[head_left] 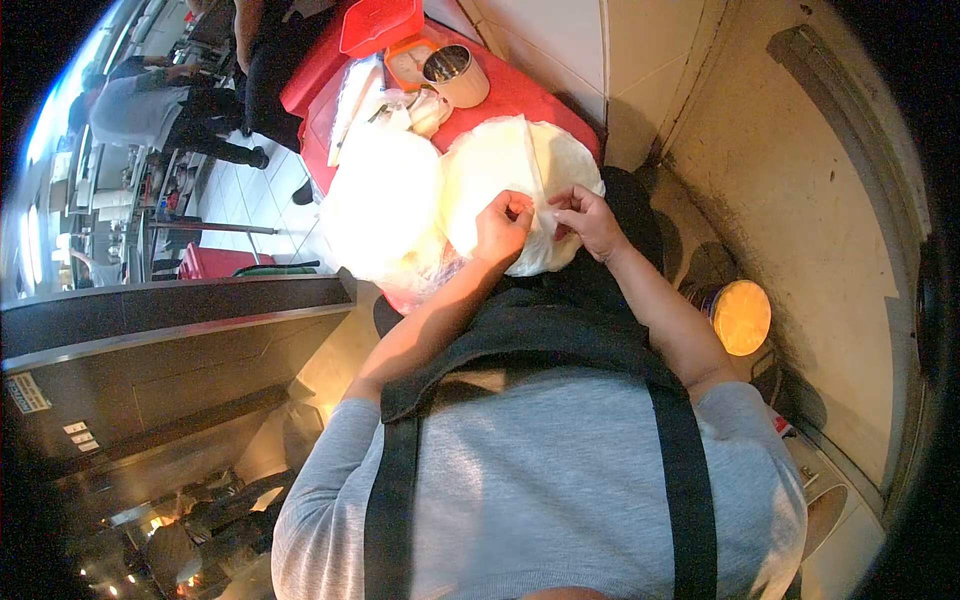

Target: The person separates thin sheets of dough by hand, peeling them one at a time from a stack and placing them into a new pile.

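A round stack of thin, pale wrapper sheets [487,165] lies close to my body, with a raised or folded edge running up its middle. My left hand [503,228] is closed in a pinch at the near side of that edge. Facing it, my right hand [590,222] pinches the thin sheet between thumb and fingers. Left of the stack is a second, very bright white pile [385,200], overexposed, with clear plastic under its near side.
The red surface [545,95] holds a beige cup [462,78], an orange scale [408,60], a red tray [380,25] and a plastic bag [428,112]. A wall stands at the right, near a yellow-topped tin [741,317]. Other people [150,105] are at the upper left.
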`<state>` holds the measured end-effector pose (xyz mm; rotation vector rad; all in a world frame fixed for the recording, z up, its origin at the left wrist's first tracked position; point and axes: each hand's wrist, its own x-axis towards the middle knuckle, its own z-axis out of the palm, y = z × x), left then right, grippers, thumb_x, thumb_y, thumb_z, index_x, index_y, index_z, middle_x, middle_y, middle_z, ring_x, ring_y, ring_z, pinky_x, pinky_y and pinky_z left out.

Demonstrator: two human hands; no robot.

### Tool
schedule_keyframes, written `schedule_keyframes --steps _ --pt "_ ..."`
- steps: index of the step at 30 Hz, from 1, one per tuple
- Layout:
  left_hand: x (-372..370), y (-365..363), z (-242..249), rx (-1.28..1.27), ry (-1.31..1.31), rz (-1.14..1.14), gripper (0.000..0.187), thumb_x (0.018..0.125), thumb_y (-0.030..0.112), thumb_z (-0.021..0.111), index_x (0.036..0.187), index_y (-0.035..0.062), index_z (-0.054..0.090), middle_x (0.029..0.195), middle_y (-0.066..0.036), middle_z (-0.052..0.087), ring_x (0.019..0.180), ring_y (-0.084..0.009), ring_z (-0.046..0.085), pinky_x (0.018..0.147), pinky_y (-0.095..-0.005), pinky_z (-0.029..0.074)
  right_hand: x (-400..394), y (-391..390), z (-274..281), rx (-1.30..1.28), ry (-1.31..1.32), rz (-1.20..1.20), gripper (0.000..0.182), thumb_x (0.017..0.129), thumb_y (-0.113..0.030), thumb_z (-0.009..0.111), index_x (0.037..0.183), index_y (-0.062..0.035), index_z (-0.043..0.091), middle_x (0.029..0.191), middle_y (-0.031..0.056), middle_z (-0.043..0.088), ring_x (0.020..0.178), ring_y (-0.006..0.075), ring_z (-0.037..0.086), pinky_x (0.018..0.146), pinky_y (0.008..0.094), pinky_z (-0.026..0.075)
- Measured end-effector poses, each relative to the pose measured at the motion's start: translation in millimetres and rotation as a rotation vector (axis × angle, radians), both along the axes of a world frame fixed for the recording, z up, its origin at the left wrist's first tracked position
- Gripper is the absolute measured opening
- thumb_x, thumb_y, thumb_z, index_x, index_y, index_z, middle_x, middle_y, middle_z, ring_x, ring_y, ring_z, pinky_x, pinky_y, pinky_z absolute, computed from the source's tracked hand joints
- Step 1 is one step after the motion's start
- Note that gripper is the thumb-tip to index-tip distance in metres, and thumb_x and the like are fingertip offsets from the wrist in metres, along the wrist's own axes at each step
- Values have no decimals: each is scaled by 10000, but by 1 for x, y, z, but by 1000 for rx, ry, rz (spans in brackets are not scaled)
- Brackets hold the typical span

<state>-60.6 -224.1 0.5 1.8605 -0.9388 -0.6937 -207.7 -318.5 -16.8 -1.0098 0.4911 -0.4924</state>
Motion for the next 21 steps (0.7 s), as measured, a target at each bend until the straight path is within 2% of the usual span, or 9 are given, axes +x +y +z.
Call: schedule_keyframes --steps 7,11,14,16,17,18,19,20,21 --pt "-14 1 11 -12 -14 -72 80 798 36 633 861 14 590 668 -9 571 636 -85 536 596 -220 447 6 3 -7 -295 163 -62 168 808 -132 625 926 -27 568 777 1 561 661 76 531 572 232 452" --pt "-12 -1 14 17 108 -122 358 748 117 711 1031 13 517 815 -53 575 726 -130 556 649 -263 471 7 0 -19 -209 139 -60 132 822 -155 616 842 -30 575 796 19 580 695 88 531 600 251 450" --pt "-23 5 40 90 76 -236 641 663 191 785 1171 22 432 958 -109 559 821 -187 566 708 -309 483 6 -4 -28 -192 126 -66 299 843 -87 595 1122 -6 521 915 46 610 780 116 577 702 247 480" --pt "-22 7 30 46 13 -298 796 589 232 826 1222 30 387 1052 -157 547 864 -236 577 736 -349 488 7 3 -13 -290 176 -206 525 847 -32 565 1322 -37 342 959 75 606 821 149 586 721 266 494" --pt "-19 10 22 62 -31 -329 895 540 269 846 1257 22 371 1043 -175 552 908 -272 570 778 -376 480 8 6 -1 -332 40 -212 703 848 9 544 1419 -95 148 1033 108 588 835 159 587 710 275 502" --pt "-21 13 24 70 34 -358 934 533 279 842 1279 16 343 1076 -215 541 961 -317 561 817 -385 470 11 7 -2 -422 2 -257 733 849 25 532 1438 -120 120 1126 137 551 842 160 591 709 279 505" --pt "-21 15 14 63 -156 -394 967 536 259 848 1308 24 314 1095 -196 535 994 -313 529 878 -390 439 7 8 3 -493 141 -193 754 852 29 523 1449 -135 93 1198 149 509 857 155 591 715 281 502" --pt "-20 19 1 -97 -314 -402 989 519 272 849 1309 21 308 1126 -235 521 1045 -385 502 915 -423 419 6 15 22 -570 124 -202 734 842 22 510 1445 -108 112 1268 167 467 937 197 578 781 305 488" --pt "-23 22 10 -76 -289 -420 984 523 276 842 1304 10 305 1170 -249 492 1098 -419 462 951 -442 392 5 19 26 -513 109 -166 720 848 15 501 1445 -106 118 1269 167 465 970 203 566 813 309 471"
